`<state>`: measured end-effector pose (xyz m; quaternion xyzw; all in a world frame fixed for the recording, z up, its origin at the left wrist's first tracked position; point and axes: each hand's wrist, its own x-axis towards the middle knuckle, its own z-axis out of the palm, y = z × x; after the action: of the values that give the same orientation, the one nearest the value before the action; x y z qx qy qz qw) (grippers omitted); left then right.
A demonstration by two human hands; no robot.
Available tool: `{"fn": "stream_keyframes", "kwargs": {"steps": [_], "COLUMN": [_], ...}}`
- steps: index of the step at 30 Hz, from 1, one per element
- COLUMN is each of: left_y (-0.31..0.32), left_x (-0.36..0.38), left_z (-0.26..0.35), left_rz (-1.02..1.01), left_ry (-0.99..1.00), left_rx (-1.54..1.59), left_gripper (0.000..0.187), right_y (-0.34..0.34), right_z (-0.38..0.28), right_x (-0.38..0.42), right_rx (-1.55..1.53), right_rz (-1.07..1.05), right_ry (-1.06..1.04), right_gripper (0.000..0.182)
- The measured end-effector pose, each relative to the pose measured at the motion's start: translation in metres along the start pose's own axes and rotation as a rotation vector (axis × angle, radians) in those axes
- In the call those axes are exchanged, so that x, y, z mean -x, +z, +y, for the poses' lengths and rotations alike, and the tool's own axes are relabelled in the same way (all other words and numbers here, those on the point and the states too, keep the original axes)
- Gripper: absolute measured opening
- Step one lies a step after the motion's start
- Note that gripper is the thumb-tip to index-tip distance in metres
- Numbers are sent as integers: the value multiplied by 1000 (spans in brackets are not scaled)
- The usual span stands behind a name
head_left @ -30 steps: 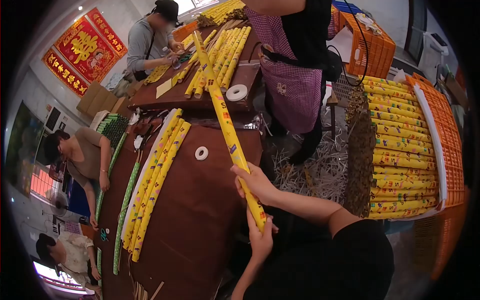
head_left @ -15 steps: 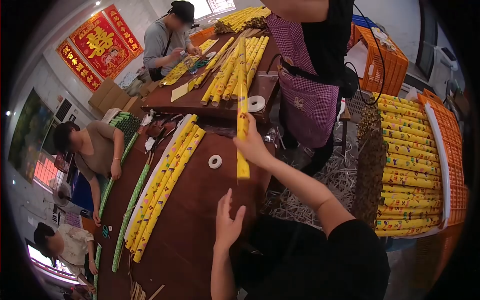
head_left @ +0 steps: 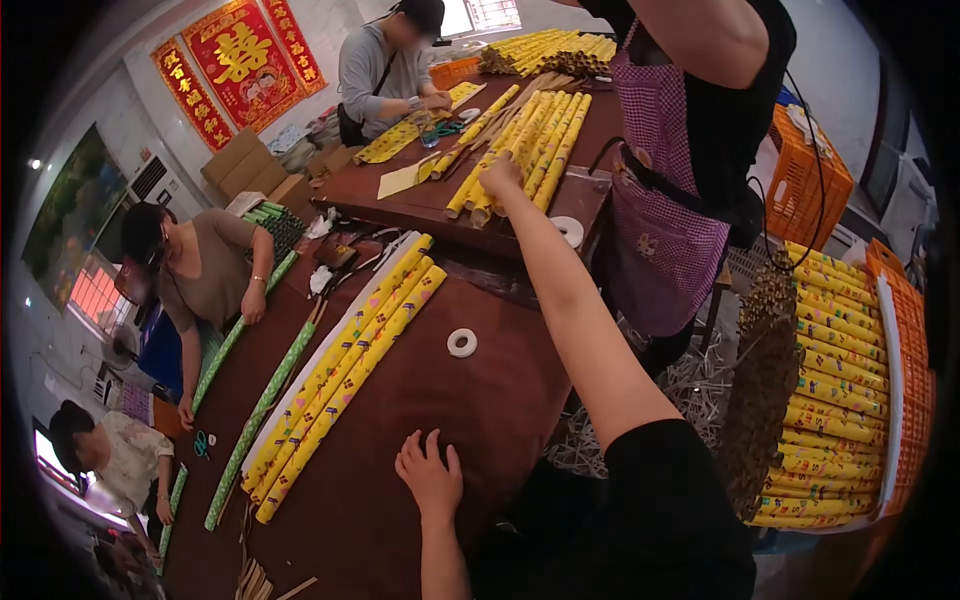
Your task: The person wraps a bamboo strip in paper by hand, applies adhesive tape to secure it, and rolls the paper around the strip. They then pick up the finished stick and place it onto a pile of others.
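My right hand [head_left: 503, 178] is stretched out over the far table, its fingers curled round a yellow patterned paper roll in a bundle of yellow rolls [head_left: 556, 140]; the fingertips are partly hidden. Near the close edge of the near table, my left hand [head_left: 432, 475] has its fingers apart and holds nothing. To its left, several long yellow patterned rolls [head_left: 350, 375] lie side by side, with a white strip along their left edge. A roll of white tape [head_left: 461, 343] lies flat between these rolls and my right forearm.
A green dotted roll [head_left: 262, 425] and scissors [head_left: 203, 444] lie further left, near two seated people. Another person works at the far table. A person in a purple checked apron [head_left: 680, 230] stands close on the right. Stacked yellow rolls [head_left: 835, 390] fill an orange crate [head_left: 908, 350].
My right hand has moved forward from above the table gap to the far bundle, bringing the yellow roll there. My left hand has lowered toward the near table. The view has shifted.
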<state>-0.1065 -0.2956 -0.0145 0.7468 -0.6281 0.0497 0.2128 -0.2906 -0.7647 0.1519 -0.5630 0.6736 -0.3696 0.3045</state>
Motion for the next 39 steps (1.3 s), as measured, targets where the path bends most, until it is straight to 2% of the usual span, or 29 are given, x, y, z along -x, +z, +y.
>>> {"fn": "stream_keyframes", "kwargs": {"steps": [3,6,7,8,9,10,11,13,15,18,20,21,23,24,25,26,27,28,30,31,32,34,35,36,37,38,39], "left_y": [3,3,3,3,1,-1,-2,-1,0,0,1,2,2,6,7,8,9,9,5,1,-7,-51,-77,-109,-117,-134,-138], "left_x": [-1,-2,0,-1,-2,-3,-3,-4,-3,-4,-3,-2,-2,-1,0,0,0,-2,-6,-11,-17,-22,-30,-40,-48,-52,-55], "left_z": [0,3,3,4,4,6,6,5,6,4,5,5,4,3,2,1,1,-3,-17,-26,-40,-80,-99,-117,-154,-176,-201], "left_rz": [-1,2,-9,0,10,15,15,25,41,75,58,61,74,78,89,103,95,111,81,142,216,203,293,309,368,391,441], "left_ry": [-12,-20,-56,-30,-6,-7,-45,-3,-30,-32,-8,-19,-18,-17,-14,-8,-25,-69,-252,-421,-572,-717,-766,-805,-828,-819,-848], "left_rx": [-30,-38,-43,-57,-72,-73,-78,-78,-82,-93,-73,-62,-63,-67,-67,-68,-34,-49,521,1017,1515,1771,1647,1343,1394,1359,1256], "left_gripper": [37,38,38,38,38,38,38,38,38,39,39,39,39,39,39,38,43,43,67,79,94,104,105,104,104,102,101], "right_y": [17,33,16,17,21,3,9,3,15,19,27,38,72,91,103,122,139,163,192,195,203,220,221,221,218,221,225], "right_z": [7,16,8,16,27,16,27,24,34,28,15,9,-6,-16,-23,-18,-14,-2,10,10,17,21,24,26,23,23,25], "right_x": [-20,-29,-14,-22,-41,-7,-33,-26,-43,-23,-22,-5,12,43,84,110,134,150,168,184,189,185,188,191,195,195,194], "right_rx": [131,187,175,215,317,364,417,501,547,651,731,681,449,110,81,89,211,372,518,678,729,824,749,673,758,760,820], "right_rz": [3,166,20,27,5,12,-34,-73,17,173,266,452,378,60,-168,-231,-381,-361,-514,-527,-534,-558,-490,-424,-389,-399,-351], "right_ry": [25,-10,29,12,-11,33,24,1,-40,-131,-267,-500,-936,-1070,-1156,-1450,-1560,-1630,-1682,-1523,-1484,-1356,-1369,-1377,-1432,-1442,-1458], "right_gripper": [82,80,68,64,66,67,65,66,68,60,57,44,31,25,22,24,29,36,43,52,57,73,73,73,61,61,54]}}
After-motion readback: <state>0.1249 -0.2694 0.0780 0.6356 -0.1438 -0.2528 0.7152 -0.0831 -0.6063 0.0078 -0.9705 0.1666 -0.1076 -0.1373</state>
